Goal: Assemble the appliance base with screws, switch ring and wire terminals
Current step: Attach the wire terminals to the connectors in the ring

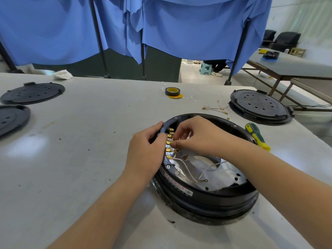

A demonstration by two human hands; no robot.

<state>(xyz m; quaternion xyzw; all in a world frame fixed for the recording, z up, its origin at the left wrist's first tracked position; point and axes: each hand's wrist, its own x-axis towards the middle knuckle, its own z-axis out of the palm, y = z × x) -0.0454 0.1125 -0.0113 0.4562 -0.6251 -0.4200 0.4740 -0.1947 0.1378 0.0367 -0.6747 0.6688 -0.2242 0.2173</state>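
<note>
The round black appliance base (206,200) lies upside down on the white table, its shiny metal inside showing. A row of brass switch terminals (169,142) runs along its left inner rim. My left hand (147,146) grips the rim from outside, thumb over the edge. My right hand (194,135) reaches into the base, its fingertips pinched on a wire terminal at the brass row. White wires (186,169) with ring terminals trail across the metal plate. The pinched terminal itself is mostly hidden by my fingers.
A green and yellow screwdriver (256,136) lies right of the base. Loose wires (217,108) and a roll of black tape (172,92) lie behind it. Black bottom covers sit at far right (258,106) and far left (32,92). Blue curtains hang behind the table.
</note>
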